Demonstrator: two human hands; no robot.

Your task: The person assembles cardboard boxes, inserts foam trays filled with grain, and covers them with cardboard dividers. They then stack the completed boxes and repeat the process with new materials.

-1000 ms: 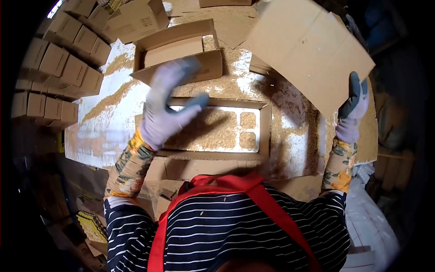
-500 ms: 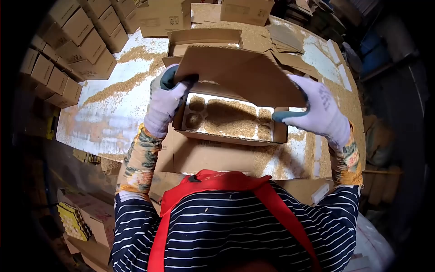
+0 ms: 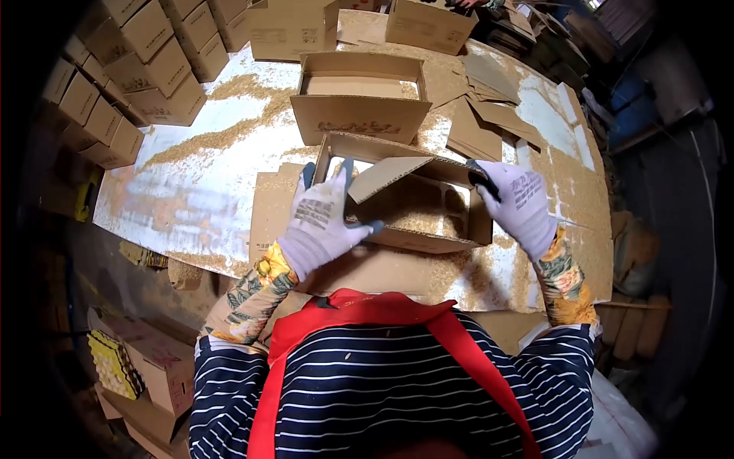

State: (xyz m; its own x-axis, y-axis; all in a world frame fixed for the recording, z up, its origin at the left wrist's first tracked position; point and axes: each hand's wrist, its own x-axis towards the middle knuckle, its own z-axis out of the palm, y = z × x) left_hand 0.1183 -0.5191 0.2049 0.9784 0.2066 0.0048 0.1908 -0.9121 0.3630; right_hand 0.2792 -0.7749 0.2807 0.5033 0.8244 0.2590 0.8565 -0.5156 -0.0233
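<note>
An open cardboard box [image 3: 428,243] stands before me, holding a white tray [image 3: 456,200] with brown grain-like bits in its hollows. A loose cardboard sheet [image 3: 386,177] lies tilted in the box's mouth, its left end raised and lit. My left hand [image 3: 317,222], in a pale glove with dark fingertips, is spread over the box's left end, beside the sheet; nothing is gripped in it. At the far right corner, my right hand [image 3: 520,200], gloved alike, has its fingers curled over the box's rim. Whether the sheet's right end is also under those fingers is hidden.
Another open box [image 3: 359,118] stands just beyond. Flat cardboard pieces [image 3: 489,118] lie to its right. Stacked cartons [image 3: 160,84] fill the left back of the bit-strewn table [image 3: 222,195]. At the top edge, a person's hand [image 3: 465,4] is near a further box [image 3: 428,27].
The cardboard sheet has come down from above the box into its mouth. My left hand has let go of it and spread out; my right hand has shifted left to the box's corner.
</note>
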